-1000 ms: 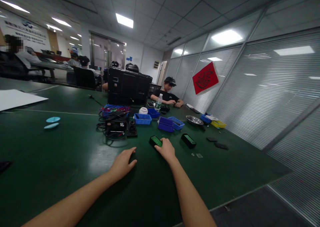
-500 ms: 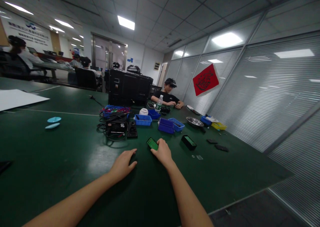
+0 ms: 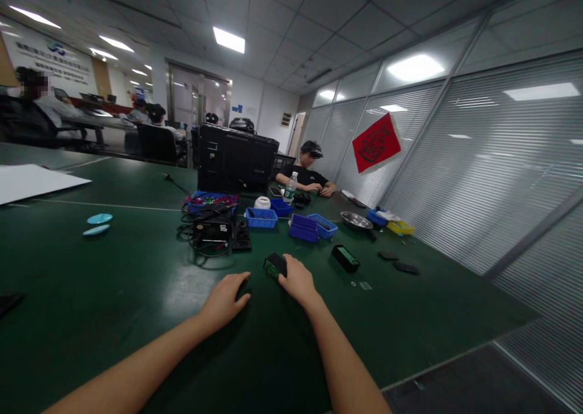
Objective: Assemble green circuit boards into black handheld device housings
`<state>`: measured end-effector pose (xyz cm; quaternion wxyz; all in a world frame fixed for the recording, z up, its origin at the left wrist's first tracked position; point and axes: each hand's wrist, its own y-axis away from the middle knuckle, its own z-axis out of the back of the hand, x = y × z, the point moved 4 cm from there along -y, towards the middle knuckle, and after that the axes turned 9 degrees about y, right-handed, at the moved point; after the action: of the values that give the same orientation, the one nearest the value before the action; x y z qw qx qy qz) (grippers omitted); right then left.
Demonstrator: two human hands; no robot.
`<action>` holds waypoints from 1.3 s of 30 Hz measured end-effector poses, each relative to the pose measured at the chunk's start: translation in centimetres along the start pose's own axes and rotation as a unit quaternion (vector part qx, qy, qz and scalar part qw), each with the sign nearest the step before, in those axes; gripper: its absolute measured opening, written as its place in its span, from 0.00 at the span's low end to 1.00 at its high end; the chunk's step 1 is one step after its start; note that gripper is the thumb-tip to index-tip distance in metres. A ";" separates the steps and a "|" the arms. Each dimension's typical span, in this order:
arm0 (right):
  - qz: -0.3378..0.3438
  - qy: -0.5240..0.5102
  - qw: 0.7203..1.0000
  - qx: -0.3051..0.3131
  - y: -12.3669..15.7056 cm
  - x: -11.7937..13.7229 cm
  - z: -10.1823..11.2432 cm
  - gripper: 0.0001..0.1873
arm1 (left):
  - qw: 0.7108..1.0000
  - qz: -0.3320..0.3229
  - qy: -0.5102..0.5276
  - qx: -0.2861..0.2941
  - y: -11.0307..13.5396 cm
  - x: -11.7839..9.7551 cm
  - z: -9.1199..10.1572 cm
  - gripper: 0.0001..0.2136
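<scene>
My right hand [image 3: 297,278] grips a small black case with a green circuit board [image 3: 273,266], fingers over its right end. The case is tilted, its black side up and the green board facing towards me. To the left, my left hand [image 3: 228,295] rests low over the green table [image 3: 136,317], thumb and fingers apart, holding nothing. A second black case with a green board [image 3: 345,258] lies to the right of my right hand. Near it are a small ring [image 3: 353,284] and a clear square piece [image 3: 365,286].
Ahead stand a soldering station [image 3: 212,235] with tangled cables, blue bins [image 3: 261,218], a water bottle [image 3: 290,186] and a large black monitor [image 3: 237,157]. A metal bowl [image 3: 356,221] and flat black pieces [image 3: 405,268] lie right. Another person [image 3: 305,174] sits across the table.
My right hand has turned the case, so its black side now shows where the green board faced up before. My left hand has stayed in place.
</scene>
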<state>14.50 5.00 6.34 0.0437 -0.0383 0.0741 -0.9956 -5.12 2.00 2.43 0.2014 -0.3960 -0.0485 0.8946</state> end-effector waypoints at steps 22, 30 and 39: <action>0.045 0.056 0.988 -0.137 1.3 4.2 0.5 0.18 | 0.999 -0.029 -0.026 -0.007 0.0 -0.1 -0.2 0.22; -0.084 -0.231 0.954 -0.172 -1.0 -1.8 -0.1 0.15 | 0.999 -0.029 -0.021 -0.002 0.1 -0.1 0.0 0.22; -0.068 -0.403 0.912 0.032 -1.8 0.0 -4.0 0.14 | 1.000 -0.025 -0.001 -0.019 -0.1 0.4 -0.2 0.23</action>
<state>13.99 7.32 2.66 0.0036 -0.4399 0.0158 -0.8979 -5.18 2.21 2.00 0.2159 -0.3979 -0.0756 0.8885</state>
